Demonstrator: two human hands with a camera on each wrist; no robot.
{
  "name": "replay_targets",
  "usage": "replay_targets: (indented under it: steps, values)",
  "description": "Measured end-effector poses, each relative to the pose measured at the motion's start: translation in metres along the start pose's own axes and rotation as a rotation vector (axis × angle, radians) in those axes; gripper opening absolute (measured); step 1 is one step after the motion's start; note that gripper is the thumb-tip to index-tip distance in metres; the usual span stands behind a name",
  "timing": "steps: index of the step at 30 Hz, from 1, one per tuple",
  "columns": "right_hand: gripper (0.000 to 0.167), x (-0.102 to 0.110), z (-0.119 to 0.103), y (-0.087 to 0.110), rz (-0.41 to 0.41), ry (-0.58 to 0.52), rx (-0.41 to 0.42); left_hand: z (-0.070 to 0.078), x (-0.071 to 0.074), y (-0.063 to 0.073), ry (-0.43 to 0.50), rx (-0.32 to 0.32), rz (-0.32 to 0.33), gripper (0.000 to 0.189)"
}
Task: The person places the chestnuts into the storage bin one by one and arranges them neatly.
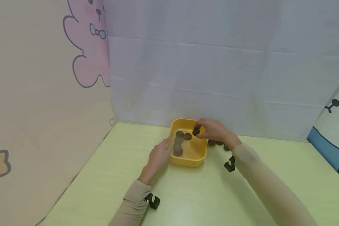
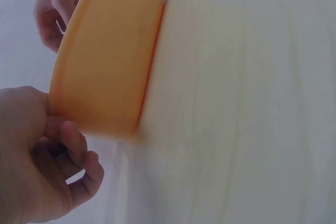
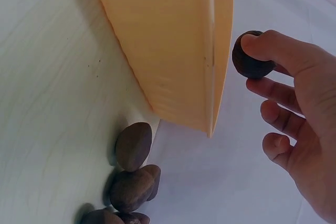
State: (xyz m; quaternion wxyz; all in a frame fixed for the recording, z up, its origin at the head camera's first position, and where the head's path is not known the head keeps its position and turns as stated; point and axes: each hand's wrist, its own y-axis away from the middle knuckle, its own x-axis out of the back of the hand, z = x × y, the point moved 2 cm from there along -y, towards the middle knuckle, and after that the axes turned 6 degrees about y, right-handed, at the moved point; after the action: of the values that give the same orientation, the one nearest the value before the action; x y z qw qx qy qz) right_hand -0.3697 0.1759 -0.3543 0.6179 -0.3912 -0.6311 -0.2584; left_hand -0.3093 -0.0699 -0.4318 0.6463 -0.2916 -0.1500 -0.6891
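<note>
A yellow plastic tub (image 1: 187,162) stands on the table against the back wall, with several dark brown, roundish pieces (image 1: 178,152) inside, mostly along its left side. My left hand (image 1: 159,154) holds the tub's left rim; in the left wrist view its other fingers (image 2: 93,169) are curled beside the wall. Between thumb and index finger, my right hand (image 1: 213,130) pinches one dark brown round piece (image 3: 253,55) over the tub's right side. Whether these pieces are nuts or stones I cannot tell.
Several more dark brown pieces (image 3: 133,146) lie on the table just right of the tub, partly under my right wrist in the head view. A white cloth wall (image 1: 180,69) rises behind the pale green table (image 1: 107,175). A printed side wall (image 1: 45,94) stands at left.
</note>
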Motion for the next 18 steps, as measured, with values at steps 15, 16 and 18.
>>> replay_targets:
  steps: [15,16,18]
  values:
    - [0.033,-0.018,-0.018,-0.032,-0.139,0.033,0.065,-0.002,0.002,-0.001,-0.005,-0.002,0.016,0.053]
    - [0.032,-0.019,-0.018,-0.032,-0.152,0.032,0.06,-0.002,0.001,-0.001,-0.008,-0.009,0.015,0.053]
    - [0.031,-0.022,-0.018,-0.033,-0.178,0.037,0.047,-0.002,0.0,-0.001,-0.015,-0.016,0.011,0.052]
